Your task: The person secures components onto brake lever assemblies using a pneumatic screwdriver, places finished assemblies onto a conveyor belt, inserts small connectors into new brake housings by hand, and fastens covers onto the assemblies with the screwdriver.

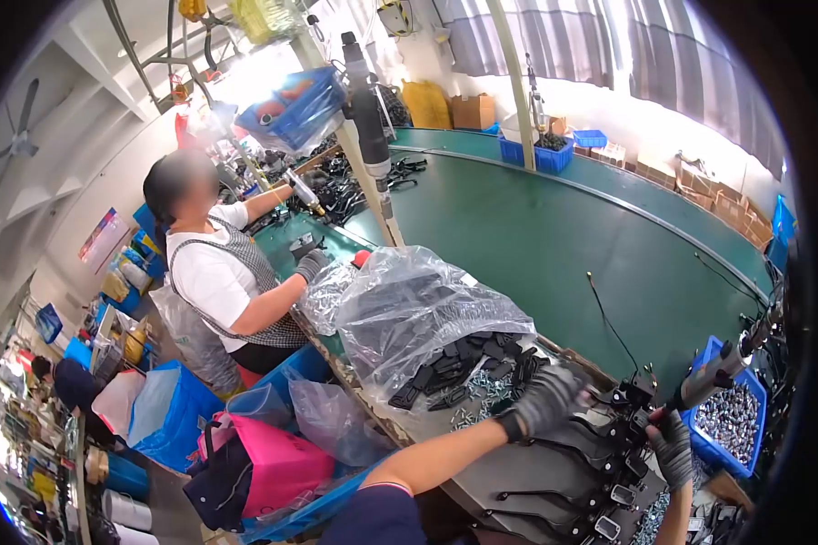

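My left hand (552, 400), in a grey striped glove, is smeared by motion. It is over the near edge of the work surface, beside loose black plastic parts (445, 371) and small silver screws (483, 397); whether it holds anything cannot be made out. At the right, my gloved right hand (672, 451) is closed around the front end of an electric screwdriver (703, 385). The tool slants down to a black assembly (633, 397), partly hidden by the hand. Black lever-like parts (554, 495) with metal-framed ends lie in a row below both hands.
A blue bin (729, 413) of small metal pieces stands right. A clear plastic bag (418, 309) covers more parts. Across the bench a co-worker (223, 263) handles a black part beside another hanging screwdriver (365, 109). The green conveyor (518, 227) runs behind; a pink bag (277, 463) sits lower left.
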{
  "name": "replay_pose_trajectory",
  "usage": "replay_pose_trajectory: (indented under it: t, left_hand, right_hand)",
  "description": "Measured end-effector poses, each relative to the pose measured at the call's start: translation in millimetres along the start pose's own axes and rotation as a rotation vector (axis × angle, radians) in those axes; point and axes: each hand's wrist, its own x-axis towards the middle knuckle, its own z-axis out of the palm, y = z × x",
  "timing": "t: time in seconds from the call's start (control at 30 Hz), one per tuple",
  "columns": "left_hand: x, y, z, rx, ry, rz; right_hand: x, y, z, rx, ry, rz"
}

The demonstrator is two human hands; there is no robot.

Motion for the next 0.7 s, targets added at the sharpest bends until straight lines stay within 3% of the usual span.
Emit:
replay_pose_trajectory:
  t: [0.1, 0.13, 0.2, 0.4, 0.53, 0.63, 0.7]
  left_hand:
    - [-23.1, -37.7, -33.9, 0.634, -0.133, -0.173]
    - [-32.4, -45.8, -41.1, 0.631, -0.138, -0.172]
    - [-46.7, -56.0, -48.7, 0.728, 0.104, -0.17]
    - [-49.2, -63.7, -46.9, 0.732, 0.004, -0.161]
    - [-42.8, -65.6, -42.1, 0.725, 0.017, -0.154]
    - [-38.9, -78.6, -33.7, 0.701, 0.068, -0.186]
    - [-43.6, -92.6, -32.0, 0.511, 0.154, -0.2]
  right_hand:
    - [-0.3, 11.1, -1.2, -0.227, -0.045, -0.207]
    - [-1.4, 10.2, -1.3, -0.227, -0.045, -0.201]
    - [-2.9, 3.8, -1.4, -0.321, -0.04, -0.193]
    - [-6.8, 10.1, -12.2, -0.318, -0.063, -0.054]
    - [-10.3, 13.0, -4.1, -0.359, -0.037, -0.167]
    - [-30.1, 8.7, -14.3, -0.464, 0.127, 0.052]
    - [-53.2, 39.7, -49.0, -0.545, 0.206, -0.028]
